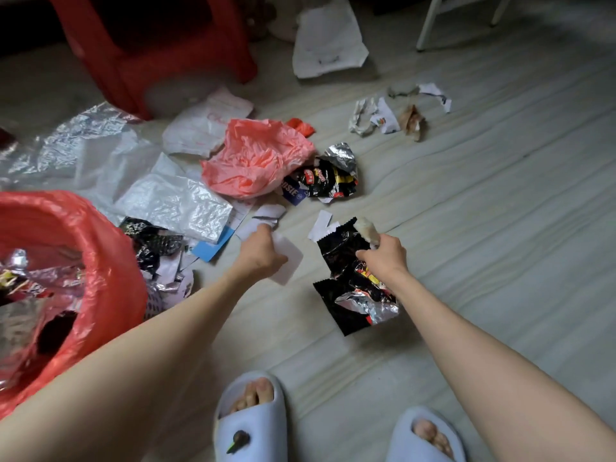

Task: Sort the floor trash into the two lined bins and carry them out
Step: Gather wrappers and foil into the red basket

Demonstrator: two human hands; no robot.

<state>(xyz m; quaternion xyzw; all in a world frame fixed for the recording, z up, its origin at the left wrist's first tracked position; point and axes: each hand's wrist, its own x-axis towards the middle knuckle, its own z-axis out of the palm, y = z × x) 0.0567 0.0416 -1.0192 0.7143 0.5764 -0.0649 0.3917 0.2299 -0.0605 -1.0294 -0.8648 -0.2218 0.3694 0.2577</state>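
Fingers of left hand (259,251) pinch a white paper scrap (287,265); right hand (383,253) grips a black wrapper (346,278) and a pale wad (368,230). Red-lined bin (100,248) sits left of both.

Non-task items in view

One red plastic stool (133,45), standing at the far left of the floor (500,228); white furniture legs (430,25) at the far right corner; one pair of pale blue open-toe slippers, worn, at the near edge: left slipper (250,425) bearing a small dark charm, right slipper (426,438) plain. Floor pale, faintly streaked.
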